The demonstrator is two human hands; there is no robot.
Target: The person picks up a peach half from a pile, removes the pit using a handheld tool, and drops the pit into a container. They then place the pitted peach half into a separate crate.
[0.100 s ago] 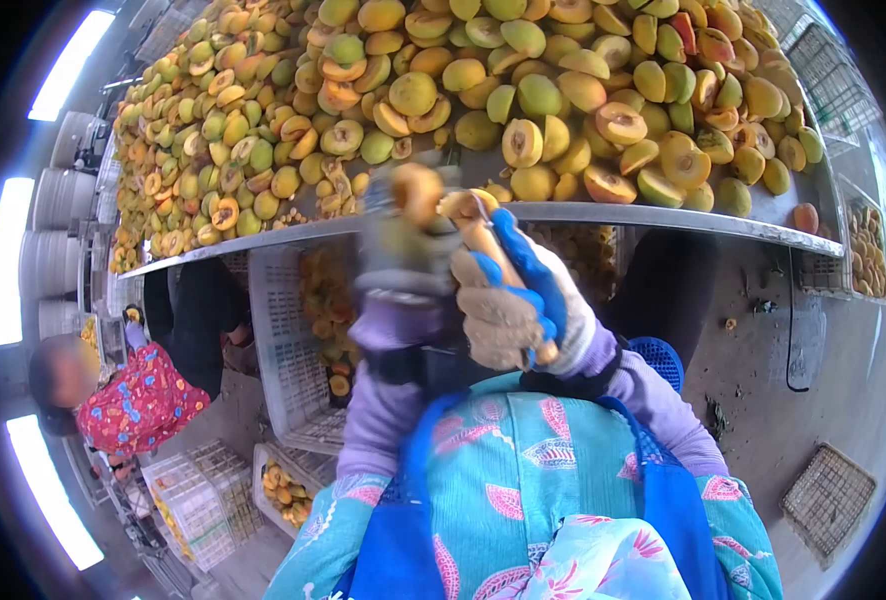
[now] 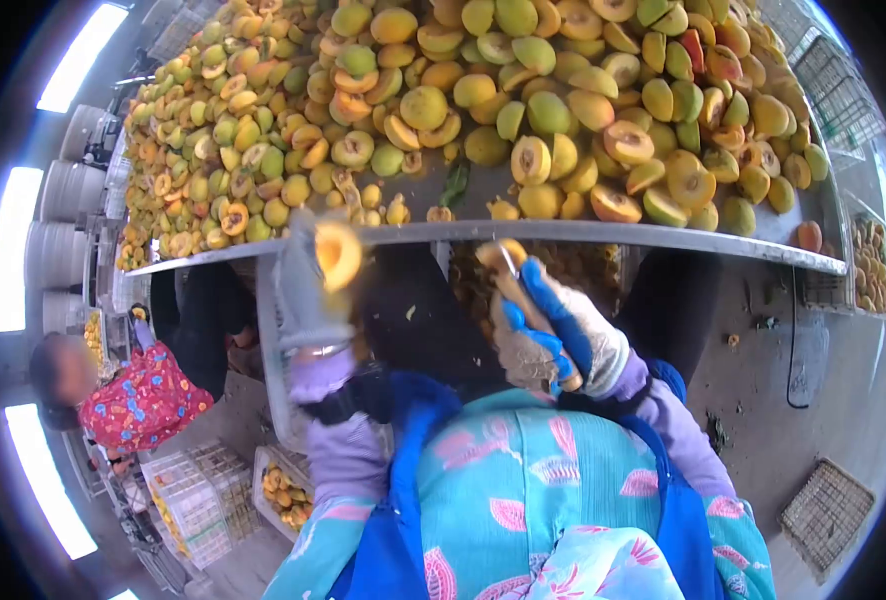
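Note:
My left hand [image 2: 308,290], gloved and blurred by motion, holds a peach half [image 2: 339,256] with its hollowed orange cut face showing. It is just in front of the table edge, left of my body. My right hand [image 2: 568,335], in a white and blue glove, is closed around the wooden handle [image 2: 533,312] of a pitting tool with a thin metal end. A brownish-yellow lump of peach pit and flesh [image 2: 500,254] sits at the tool's tip. Halved peaches [image 2: 425,107] lie heaped on the metal table [image 2: 413,234] beyond both hands.
Under the table edge a crate holds fruit scraps [image 2: 473,290]. A green leaf [image 2: 454,185] lies on the table. To the left a person in a red patterned top [image 2: 148,400] bends near white crates [image 2: 203,500]. A flat basket [image 2: 828,508] lies on the floor at right.
My left hand has swung left with the peach half, away from the pitting tool. My right hand has shifted slightly right and down, still gripping the tool.

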